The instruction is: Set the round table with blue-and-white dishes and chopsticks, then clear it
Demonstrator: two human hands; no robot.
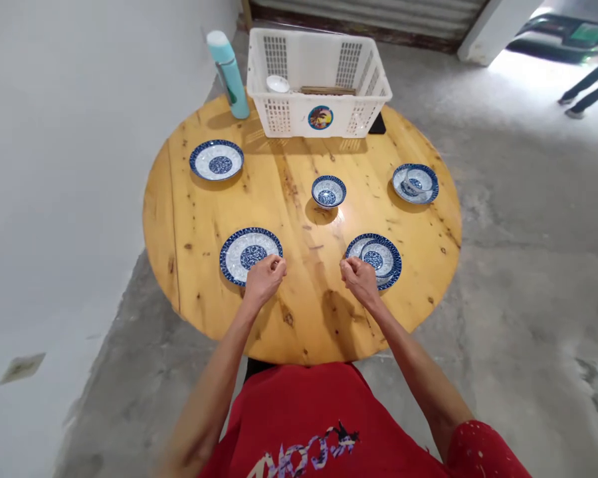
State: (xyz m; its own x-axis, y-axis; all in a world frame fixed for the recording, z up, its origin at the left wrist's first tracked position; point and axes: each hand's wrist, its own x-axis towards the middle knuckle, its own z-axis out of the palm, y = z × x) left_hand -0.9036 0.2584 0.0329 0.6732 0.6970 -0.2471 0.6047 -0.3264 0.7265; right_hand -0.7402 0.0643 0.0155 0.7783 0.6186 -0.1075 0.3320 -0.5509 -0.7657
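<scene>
Tabletop (303,312): knotty wood, smooth, glossy, glare ahead of right grip (359,279). Plate (236,255) by left grip (265,279): looks like glazed ceramic, smooth, shiny. Bowl (329,192) ahead, between grips: same finish. Basket (292,114) farther ahead: perforated plastic, low sheen. Bottle (236,86) ahead of left grip: smooth, satin. Shirt (303,398) behind grips: matt cloth. Floor right of right grip: matt, concrete-like (503,299).

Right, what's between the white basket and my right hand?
The head view shows a patterned bowl, then, close to your right hand, part of a patterned plate.
</scene>
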